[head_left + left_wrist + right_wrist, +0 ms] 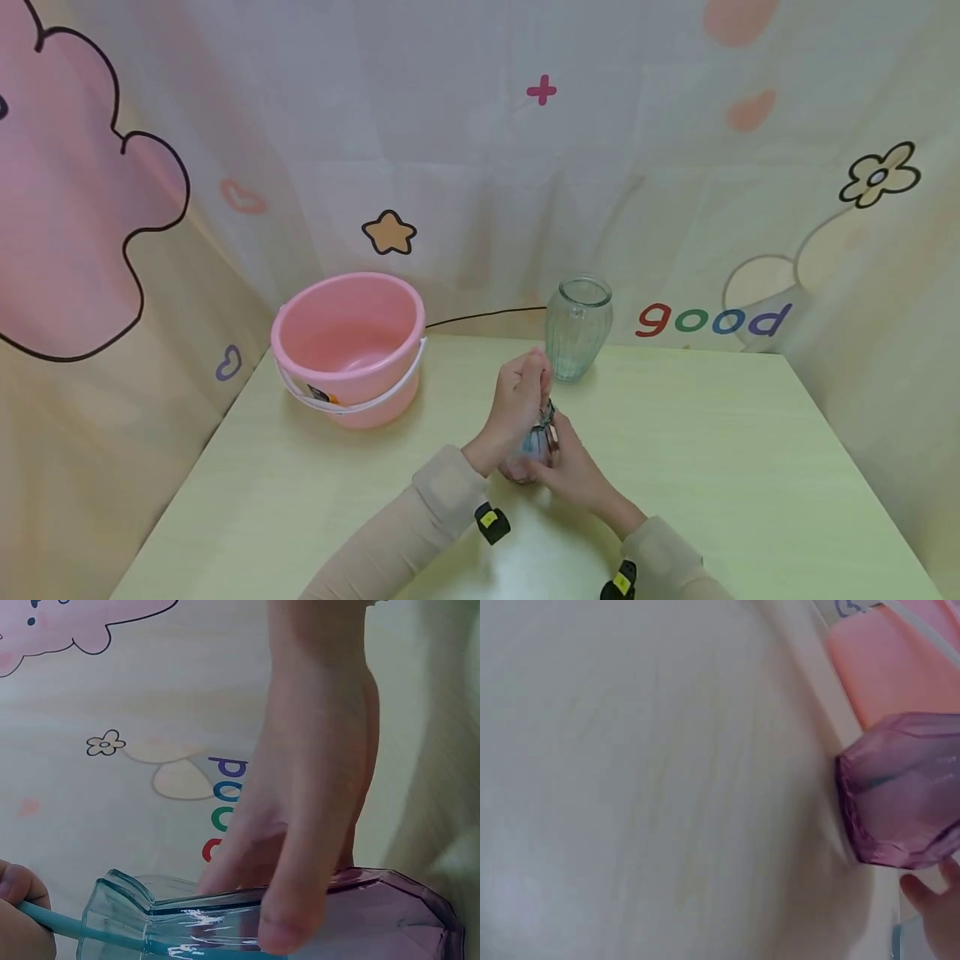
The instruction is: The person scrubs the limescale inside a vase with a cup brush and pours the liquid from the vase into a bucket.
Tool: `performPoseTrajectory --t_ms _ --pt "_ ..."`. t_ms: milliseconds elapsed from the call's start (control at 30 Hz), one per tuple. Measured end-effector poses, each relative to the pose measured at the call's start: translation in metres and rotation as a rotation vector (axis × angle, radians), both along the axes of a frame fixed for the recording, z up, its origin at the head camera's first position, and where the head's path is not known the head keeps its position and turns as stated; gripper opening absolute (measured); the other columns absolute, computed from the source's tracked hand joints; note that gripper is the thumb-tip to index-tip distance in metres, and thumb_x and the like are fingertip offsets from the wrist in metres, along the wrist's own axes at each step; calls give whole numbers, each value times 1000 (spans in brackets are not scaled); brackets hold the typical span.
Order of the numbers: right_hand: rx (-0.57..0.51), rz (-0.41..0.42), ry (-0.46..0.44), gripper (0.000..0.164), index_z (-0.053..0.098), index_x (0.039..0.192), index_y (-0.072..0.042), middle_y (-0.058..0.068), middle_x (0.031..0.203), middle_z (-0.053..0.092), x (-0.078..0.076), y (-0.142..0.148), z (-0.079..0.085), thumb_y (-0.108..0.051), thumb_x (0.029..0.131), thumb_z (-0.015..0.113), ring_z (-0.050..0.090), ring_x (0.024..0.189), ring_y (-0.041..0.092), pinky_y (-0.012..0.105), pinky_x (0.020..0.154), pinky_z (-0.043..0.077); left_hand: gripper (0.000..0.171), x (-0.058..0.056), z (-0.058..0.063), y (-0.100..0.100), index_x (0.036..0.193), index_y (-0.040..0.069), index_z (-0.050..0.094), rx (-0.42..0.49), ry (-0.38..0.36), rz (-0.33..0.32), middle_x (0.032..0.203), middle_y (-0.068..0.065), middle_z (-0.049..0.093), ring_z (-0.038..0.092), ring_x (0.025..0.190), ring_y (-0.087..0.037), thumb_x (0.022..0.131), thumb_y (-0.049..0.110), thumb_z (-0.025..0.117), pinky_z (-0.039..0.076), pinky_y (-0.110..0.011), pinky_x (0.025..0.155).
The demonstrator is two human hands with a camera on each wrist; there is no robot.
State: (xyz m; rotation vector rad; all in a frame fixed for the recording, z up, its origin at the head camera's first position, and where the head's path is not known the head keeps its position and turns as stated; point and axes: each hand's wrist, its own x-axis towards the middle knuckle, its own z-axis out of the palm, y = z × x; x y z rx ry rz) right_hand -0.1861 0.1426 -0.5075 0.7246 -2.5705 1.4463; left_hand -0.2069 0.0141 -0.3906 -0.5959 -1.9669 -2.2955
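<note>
A small faceted glass vase (375, 907), blue-green at the mouth and purple toward the base, is in front of me at the table's middle. My right hand (577, 471) grips its side, thumb and fingers on opposite sides. Above the mouth my left hand (519, 396) is curled round a thin light-blue stick (56, 921), which runs down inside the vase. The stick's lower end is not clear through the glass. In the right wrist view the purple base (900, 802) of the vase shows, with fingertips (922, 889) beside it.
A pink bucket (375, 408) with a white handle stands at the back left of the pale table (750, 467). Behind my hands stands a taller, ribbed, clear greenish glass vase (577, 333). A printed curtain (465, 108) hangs along the back and sides.
</note>
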Motion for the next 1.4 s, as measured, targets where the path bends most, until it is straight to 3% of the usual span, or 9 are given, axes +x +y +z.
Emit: performPoseTrajectory --t_ms 167,367,667,800,967,1100,1267,1400 --pt "17 95 -142 76 19 143 -10 10 144 31 -7 11 7 -9 83 66 36 127 24 47 95 41 49 -1 -1 0 63 0 34 20 12 -8 51 2 31 27 43 -9 100 33 30 25 -20 43" --pt "19 203 -234 76 15 145 -11 13 148 24 -16 17 17 -12 86 62 26 134 29 51 100 35 48 -1 0 -1 64 -1 34 35 -24 -17 53 3 31 28 46 -9 100 32 31 26 -20 44" --pt "66 246 -357 75 11 147 -19 4 150 23 -22 19 22 -23 89 59 28 134 27 54 105 26 44 -2 1 -3 65 -5 34 13 -34 -55 52 3 33 29 44 -9 101 20 28 25 -21 43" --pt "70 247 -354 75 10 147 -20 4 150 22 -22 19 21 -25 90 58 28 134 27 54 105 26 46 0 1 -2 64 -2 34 27 -32 -29 53 3 33 29 45 -9 101 25 30 25 -21 44" --pt "62 246 -312 73 14 146 -19 5 146 30 -21 17 20 -24 89 59 36 128 25 53 102 30 50 1 1 -2 64 -1 35 33 -2 12 53 2 32 29 46 -9 100 35 32 26 -21 44" --pt "58 245 -253 71 18 144 -17 6 141 36 -21 16 18 -22 88 61 40 123 22 51 99 35 48 2 3 -3 64 -1 35 48 -15 7 53 3 32 28 45 -9 100 31 32 26 -21 45" --pt "72 222 -210 68 21 142 -16 3 137 41 -20 15 14 -26 88 62 45 114 17 43 94 40 44 12 24 -6 64 -3 34 31 0 18 51 4 32 29 46 -8 101 20 29 28 -21 47" --pt "62 217 -206 72 19 143 -15 3 139 38 -19 14 15 -29 87 62 44 116 18 43 95 40 46 16 39 -7 62 -3 33 9 35 33 49 4 31 30 45 -10 101 20 28 28 -21 47"
